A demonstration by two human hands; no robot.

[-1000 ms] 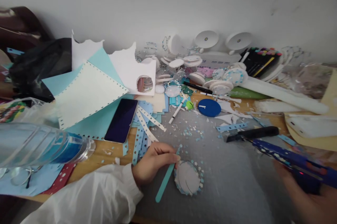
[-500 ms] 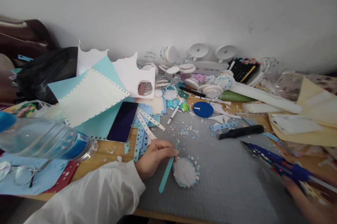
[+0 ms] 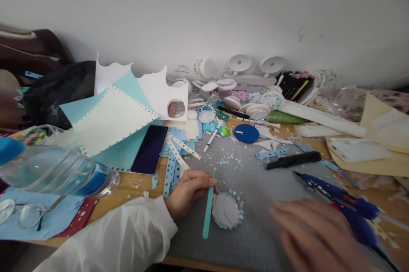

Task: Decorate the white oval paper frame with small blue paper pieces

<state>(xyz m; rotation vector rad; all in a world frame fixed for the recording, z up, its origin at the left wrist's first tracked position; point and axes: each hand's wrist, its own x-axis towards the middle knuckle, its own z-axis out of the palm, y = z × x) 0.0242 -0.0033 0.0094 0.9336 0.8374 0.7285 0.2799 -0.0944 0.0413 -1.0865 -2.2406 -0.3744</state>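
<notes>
Between the thumb and fingers of my left hand (image 3: 191,191) is a teal craft stick (image 3: 208,216), its rounded end pointing towards me. Just right of it, a round white disc (image 3: 226,209) edged with small blue and white paper pieces lies on the grey cutting mat (image 3: 255,248); my left fingertips are close to its edge. My right hand (image 3: 315,233), blurred by motion, is over the mat's right side with fingers stretched out and nothing visible in them. Behind it, a blue glue gun (image 3: 347,204) with a small red light rests at the right.
A black utility knife (image 3: 294,160) and a blue round lid (image 3: 246,133) lie further back. White discs and markers (image 3: 297,84) crowd the wall. On the left are a phone (image 3: 149,149), punched paper sheets (image 3: 115,118), a water bottle (image 3: 60,169) and glasses (image 3: 30,213).
My right hand has let go of the glue gun and moved left over the mat. In my left hand, the craft stick has turned more upright, its near end swinging right towards the disc.
</notes>
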